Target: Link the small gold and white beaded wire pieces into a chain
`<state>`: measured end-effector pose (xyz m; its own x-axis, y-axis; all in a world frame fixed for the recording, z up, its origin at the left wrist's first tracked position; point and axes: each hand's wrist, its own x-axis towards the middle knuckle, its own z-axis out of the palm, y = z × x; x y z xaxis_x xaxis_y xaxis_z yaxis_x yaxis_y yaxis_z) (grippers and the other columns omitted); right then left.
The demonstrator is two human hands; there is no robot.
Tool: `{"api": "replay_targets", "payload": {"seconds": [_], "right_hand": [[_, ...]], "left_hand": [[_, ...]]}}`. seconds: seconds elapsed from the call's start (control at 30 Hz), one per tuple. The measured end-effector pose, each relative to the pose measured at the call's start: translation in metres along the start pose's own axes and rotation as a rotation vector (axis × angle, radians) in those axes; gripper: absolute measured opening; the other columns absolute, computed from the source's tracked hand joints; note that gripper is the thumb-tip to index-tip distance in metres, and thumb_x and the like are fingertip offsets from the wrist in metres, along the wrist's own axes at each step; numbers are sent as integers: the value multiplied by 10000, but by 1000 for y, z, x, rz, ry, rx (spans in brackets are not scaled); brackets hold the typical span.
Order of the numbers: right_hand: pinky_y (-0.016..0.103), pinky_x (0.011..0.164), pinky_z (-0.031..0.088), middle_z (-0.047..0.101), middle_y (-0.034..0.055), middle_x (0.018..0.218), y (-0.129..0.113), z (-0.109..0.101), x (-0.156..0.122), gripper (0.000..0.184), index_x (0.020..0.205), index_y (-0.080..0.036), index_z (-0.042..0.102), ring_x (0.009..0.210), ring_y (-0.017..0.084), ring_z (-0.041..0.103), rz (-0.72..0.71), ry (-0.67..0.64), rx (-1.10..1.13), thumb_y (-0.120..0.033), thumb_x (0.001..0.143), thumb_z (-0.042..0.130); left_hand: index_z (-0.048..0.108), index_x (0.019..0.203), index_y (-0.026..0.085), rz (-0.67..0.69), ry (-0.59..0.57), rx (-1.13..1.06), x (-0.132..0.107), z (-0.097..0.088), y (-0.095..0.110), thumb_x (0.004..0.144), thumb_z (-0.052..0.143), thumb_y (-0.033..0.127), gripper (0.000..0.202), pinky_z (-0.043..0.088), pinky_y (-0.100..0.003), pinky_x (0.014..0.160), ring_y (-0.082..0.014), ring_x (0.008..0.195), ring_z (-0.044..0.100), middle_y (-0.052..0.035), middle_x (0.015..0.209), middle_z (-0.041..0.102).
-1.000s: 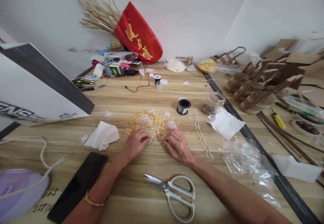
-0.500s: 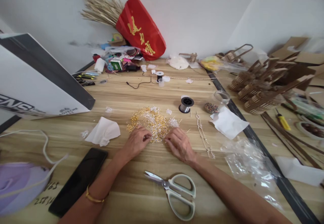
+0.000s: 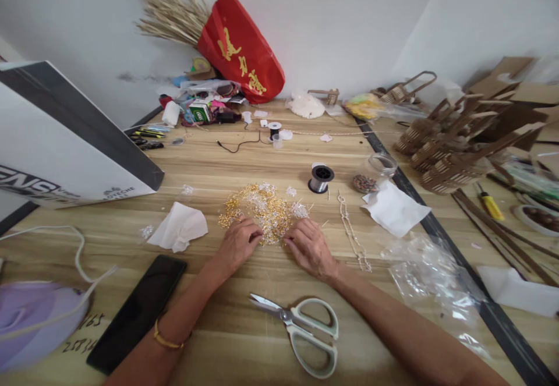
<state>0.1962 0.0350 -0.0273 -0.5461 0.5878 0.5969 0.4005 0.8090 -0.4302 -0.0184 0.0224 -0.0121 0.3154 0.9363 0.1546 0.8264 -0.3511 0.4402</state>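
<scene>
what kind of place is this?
Looks like a small craft workspace, though the room's wider use can't be told. Signs: a pile of small gold and silver pieces, a spool just beyond it to the right, and scissors lying in front.

On my remote feed I see small pieces (image 3: 273, 216), gold and silver; scissors (image 3: 286, 317), pale-green-handled; bag (image 3: 242, 45), red with gold characters; tabletop (image 3: 205, 170), tan, wood-grained.

**Gold-coloured bangle (image 3: 166, 342) on a bare forearm**

The slim, smooth band curves around the left forearm (image 3: 187, 307) at the lower left of the frame. The right forearm (image 3: 393, 319), at the lower right, is bare along its visible length.
</scene>
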Motion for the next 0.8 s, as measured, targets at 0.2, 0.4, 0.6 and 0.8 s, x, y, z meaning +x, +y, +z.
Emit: {"api": "replay_targets", "payload": {"seconds": [0.2,0.4,0.6,0.8], "right_hand": [[348,730,390,591,63,819,0,0,0,74,887,-182,546,785,191,486,-12,-6,-5,-175,893,473],[345,714,391,586,65,801,-2,-1,0,78,870,-172,546,780,190,479,-21,-3,-31,-174,892,471],[342,706,392,581,65,789,-2,-2,2,104,852,-170,550,773,189,472,-26,2,-38,-189,902,460],[343,709,393,586,67,788,-3,-2,2,106,852,-169,549,774,190,475,-29,11,-30,-190,902,458]], "left_hand": [[635,711,191,5,33,-25,1,1,2,779,602,150,87,406,-335,810,-185,786,561,-16,743,652],[614,699,173,13,42,-76,0,2,3,777,592,132,91,411,-315,786,-190,805,540,-29,746,647],[588,690,168,36,58,-85,0,4,3,792,567,136,109,410,-309,771,-184,801,530,-32,747,628],[564,686,169,65,129,-137,1,6,4,788,525,106,125,422,-306,785,-166,783,544,-28,742,623]]}}
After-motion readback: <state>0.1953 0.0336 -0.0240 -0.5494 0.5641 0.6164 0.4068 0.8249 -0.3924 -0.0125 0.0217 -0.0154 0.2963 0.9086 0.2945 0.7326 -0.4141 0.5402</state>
